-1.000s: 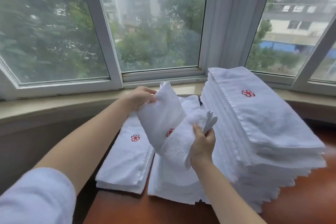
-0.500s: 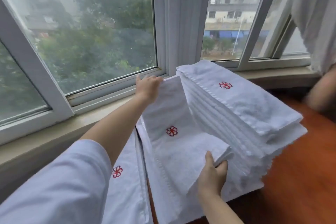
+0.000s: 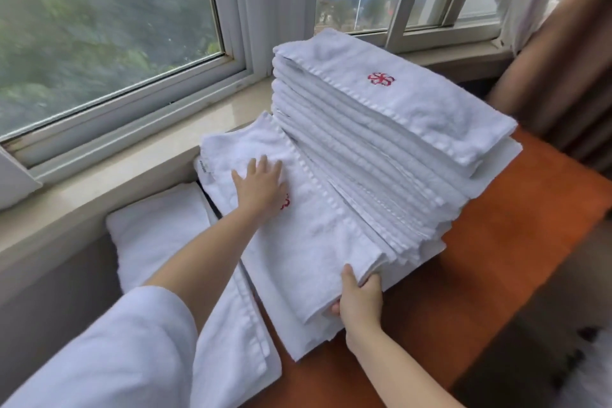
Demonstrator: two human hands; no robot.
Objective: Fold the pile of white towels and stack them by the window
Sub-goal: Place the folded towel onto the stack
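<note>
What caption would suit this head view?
Left hand flat on a folded towel, right hand gripping its near edge, beside a tall stack.

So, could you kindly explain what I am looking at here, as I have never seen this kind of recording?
There is no machine: a person wears a camera on the head, looking down at their own two hands. The left hand lies flat on a folded white towel, and the right hand grips that towel's near edge. To its right stands a tall stack of towels; to its left lies another folded towel. All rest on an orange-brown table under the window.
</note>
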